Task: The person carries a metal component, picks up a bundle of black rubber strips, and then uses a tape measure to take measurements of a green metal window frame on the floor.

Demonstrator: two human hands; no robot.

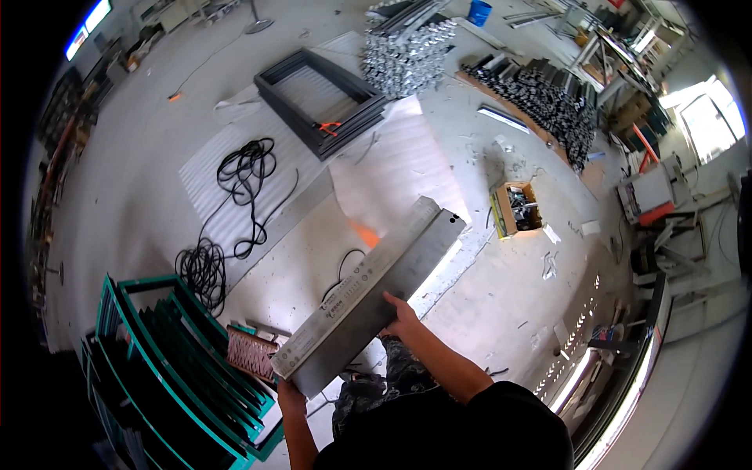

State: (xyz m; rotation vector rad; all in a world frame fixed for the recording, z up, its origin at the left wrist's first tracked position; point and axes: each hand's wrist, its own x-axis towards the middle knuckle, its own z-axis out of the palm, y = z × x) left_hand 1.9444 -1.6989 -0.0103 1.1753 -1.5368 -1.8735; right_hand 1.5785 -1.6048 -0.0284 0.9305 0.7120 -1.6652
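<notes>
In the head view, the person holds a long grey box (368,309) in both hands, up off the floor (509,290) in front of the body; it slants from the lower left to the upper right, its printed, paler side turned to the left; the left hand (291,398) is closed at the near, lower end, under the corner (most of its fingers are hidden, so I cannot tell how far they wrap); the right hand (401,317) grips the edge around mid-length, its thumb laid on the grey face, the other fingers largely out of sight.

Beyond the far end lies a white foam sheet (399,157); above that are stacked dark grey frames (288,117) with an orange tool (329,127) on them; an open carton (503,213) of small parts sits to the right, while green frames (153,280) and a tangled black cable (202,274) lie to the left.

The step in hand looks like two-handed carrying or turning of the box; any further move would call for a firm grip at both points, since the far end has no hand under it, and for care that it does not tip or swing.
</notes>
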